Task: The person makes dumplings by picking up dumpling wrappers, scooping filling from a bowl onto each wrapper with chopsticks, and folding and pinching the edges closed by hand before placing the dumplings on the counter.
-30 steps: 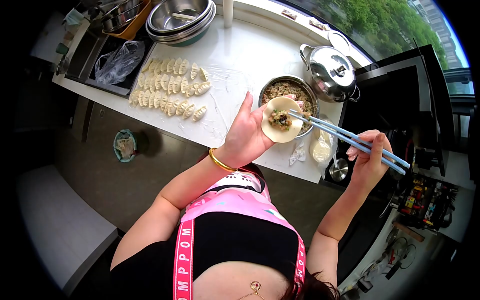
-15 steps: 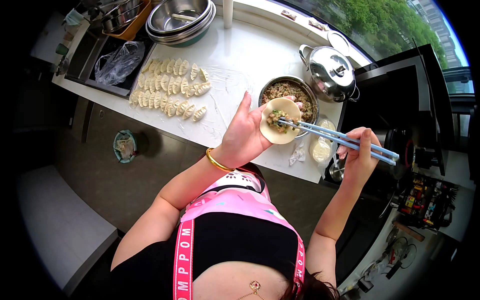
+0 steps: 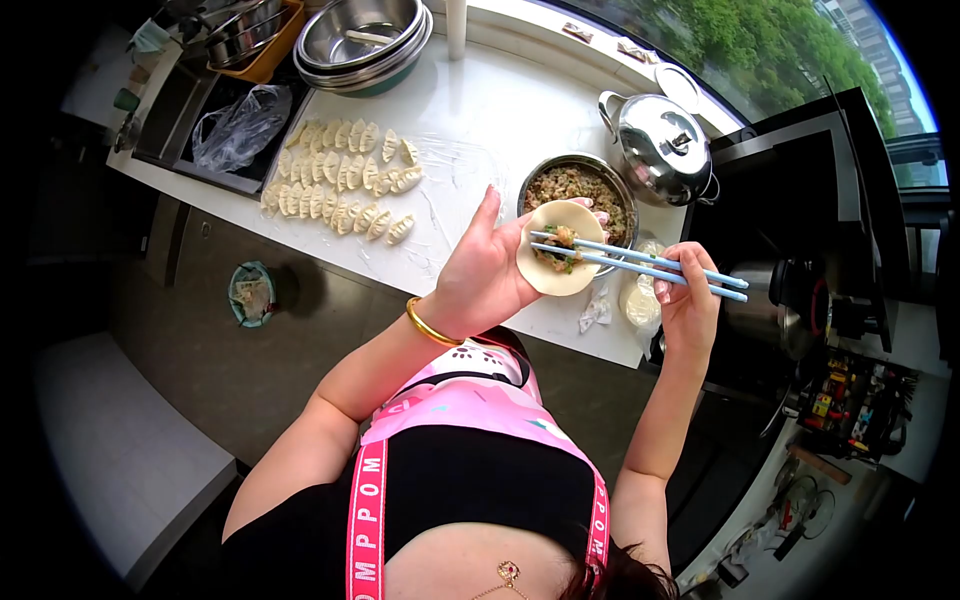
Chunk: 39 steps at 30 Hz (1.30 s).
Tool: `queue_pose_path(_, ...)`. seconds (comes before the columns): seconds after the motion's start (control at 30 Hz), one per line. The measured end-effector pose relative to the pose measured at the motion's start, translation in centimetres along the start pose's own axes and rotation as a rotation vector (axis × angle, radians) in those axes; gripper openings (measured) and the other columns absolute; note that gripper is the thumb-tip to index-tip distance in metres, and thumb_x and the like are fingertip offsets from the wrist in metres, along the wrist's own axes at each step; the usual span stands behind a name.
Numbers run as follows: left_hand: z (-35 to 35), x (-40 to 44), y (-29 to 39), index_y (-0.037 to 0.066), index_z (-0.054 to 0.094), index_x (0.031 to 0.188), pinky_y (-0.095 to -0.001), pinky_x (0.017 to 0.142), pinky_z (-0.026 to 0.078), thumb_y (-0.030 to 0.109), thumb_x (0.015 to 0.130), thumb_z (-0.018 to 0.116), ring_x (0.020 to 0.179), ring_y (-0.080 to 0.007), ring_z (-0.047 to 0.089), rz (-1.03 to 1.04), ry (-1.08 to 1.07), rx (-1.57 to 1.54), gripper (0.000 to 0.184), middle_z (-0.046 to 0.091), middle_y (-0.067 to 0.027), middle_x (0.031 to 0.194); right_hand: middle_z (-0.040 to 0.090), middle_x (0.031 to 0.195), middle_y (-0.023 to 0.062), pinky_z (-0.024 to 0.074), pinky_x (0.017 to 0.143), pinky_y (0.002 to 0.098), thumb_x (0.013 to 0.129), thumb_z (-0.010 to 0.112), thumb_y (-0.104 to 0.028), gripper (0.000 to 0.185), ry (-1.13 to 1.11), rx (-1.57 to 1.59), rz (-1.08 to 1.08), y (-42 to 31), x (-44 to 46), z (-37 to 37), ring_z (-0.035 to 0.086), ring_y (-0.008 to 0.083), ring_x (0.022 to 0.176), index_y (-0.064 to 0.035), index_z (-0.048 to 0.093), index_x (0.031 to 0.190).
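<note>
Left hand [image 3: 480, 270] holding dough wrapper [image 3: 555, 284] across its fingers, thumb stretched free. Right hand [image 3: 690, 300] gripping blue chopsticks [image 3: 650, 265], tips at the filling [image 3: 564, 233] on the wrapper. Metal bowl [image 3: 634, 208] just beyond left hand's fingertips, holds minced mix [image 3: 580, 183]. Pot [image 3: 650, 155] beyond bowl, lid on, contents hidden. Clear bag [image 3: 640, 302] beside right hand, pale rounds inside. Left of left hand: dumplings [image 3: 348, 172] in rows on table [image 3: 470, 105]. Farther off, stacked basins [image 3: 335, 40], pale stick-like item [image 3: 368, 38] in top one.
</note>
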<state>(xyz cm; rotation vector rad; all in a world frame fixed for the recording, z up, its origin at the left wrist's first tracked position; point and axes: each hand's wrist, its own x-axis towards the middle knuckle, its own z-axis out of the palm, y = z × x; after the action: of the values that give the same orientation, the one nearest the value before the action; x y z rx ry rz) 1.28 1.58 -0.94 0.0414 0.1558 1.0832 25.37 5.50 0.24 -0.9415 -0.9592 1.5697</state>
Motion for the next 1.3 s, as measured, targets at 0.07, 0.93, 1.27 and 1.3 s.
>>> queue_pose_path(0.07,-0.1,0.0,0.1,-0.002,0.024,0.147,-0.0456,0.116,0.024,0.061,0.098,0.008,0.139,-0.0318,0.032,-0.007,-0.012,0.001,0.082,0.032,-0.02,0.149,0.062,0.076,0.0123,0.0452,0.048,0.022,0.096,0.055,-0.013,0.018,-0.03,-0.015,0.024,-0.4,0.0,-0.4,0.058,0.014,0.056,0.0033,0.057,0.09)
queue_pose_path(0.93,0.1,-0.3,0.0,-0.001,0.026,0.146,-0.0446,0.116,0.025,0.061,0.098,0.007,0.139,-0.0302,0.033,-0.01,0.025,0.052,0.081,0.035,-0.0181,0.149,0.058,0.068,0.0099,0.0443,0.045,0.0223,0.101,0.048,-0.027,0.037,0.161,-0.096,-0.247,-2.1,-0.2,-0.2,0.057,0.0141,0.05,0.0017,0.056,0.08)
queue_pose_path(1.27,0.3,-0.6,0.1,-0.002,0.027,0.146,-0.0452,0.116,0.025,0.062,0.098,0.006,0.139,-0.0296,0.033,-0.032,-0.002,0.026,0.083,0.036,-0.0167,0.148,0.059,0.068,0.0093,0.046,0.048,0.0224,0.099,0.055,-0.029,0.035,0.181,-0.036,-0.198,0.6,0.5,0.0,0.058,0.014,0.052,0.0009,0.057,0.082)
queue_pose_path(1.3,0.1,-0.7,0.1,-0.002,0.027,0.146,-0.0452,0.116,0.025,0.062,0.098,0.006,0.139,-0.0296,0.033,-0.032,-0.003,0.026,0.083,0.036,-0.0167,0.148,0.059,0.068,0.0093,0.046,0.048,0.0224,0.099,0.055,-0.029,0.035,0.182,-0.036,-0.198,0.6,0.4,-0.1,0.058,0.014,0.052,0.0009,0.057,0.082)
